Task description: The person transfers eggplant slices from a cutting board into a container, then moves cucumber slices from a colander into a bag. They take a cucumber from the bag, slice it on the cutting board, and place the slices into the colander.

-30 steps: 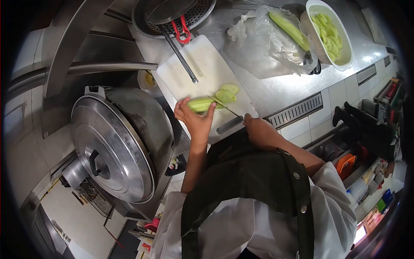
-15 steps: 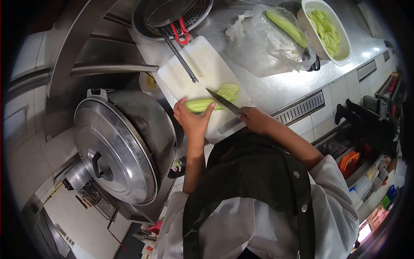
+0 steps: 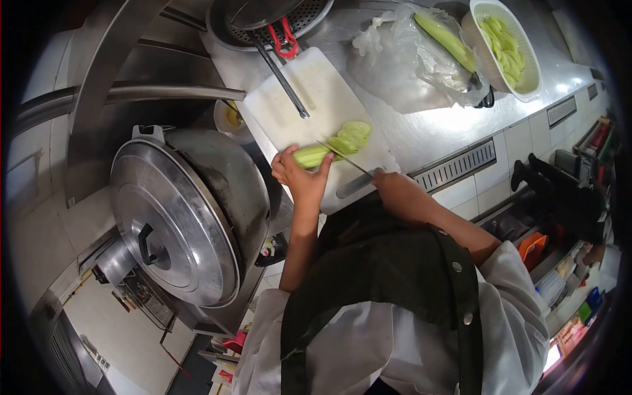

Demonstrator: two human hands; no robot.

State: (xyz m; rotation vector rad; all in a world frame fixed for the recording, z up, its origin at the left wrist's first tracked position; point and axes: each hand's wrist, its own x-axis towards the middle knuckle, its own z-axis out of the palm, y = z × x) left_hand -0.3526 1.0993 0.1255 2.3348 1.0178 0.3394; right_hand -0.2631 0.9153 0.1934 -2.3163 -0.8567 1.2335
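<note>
A pale green peeled cucumber (image 3: 309, 157) lies across the white cutting board (image 3: 273, 115). My left hand (image 3: 301, 176) is closed on it, fingers on the far side and thumb on the near side. My right hand (image 3: 398, 194) grips a kitchen knife (image 3: 350, 160), its handle mostly hidden in the fist. The blade appears nearly edge-on at the cucumber's cut end, just right of my left thumb. Beyond the blade, several thin slices (image 3: 352, 136) lean over one another on the board.
Steel tongs (image 3: 283, 82) lie over the board's far part, beside a perforated steel bowl (image 3: 306, 23) and red handles (image 3: 284, 43). A plastic bag (image 3: 401, 72) bearing another cucumber (image 3: 444, 41) and a white basket (image 3: 534, 72) of slices stand behind. A large lidded pot (image 3: 171, 217) is left.
The blade has turned from showing its flat side to nearly edge-on, against the cucumber's cut end. The slices look more spread. The whole view has shifted slightly.
</note>
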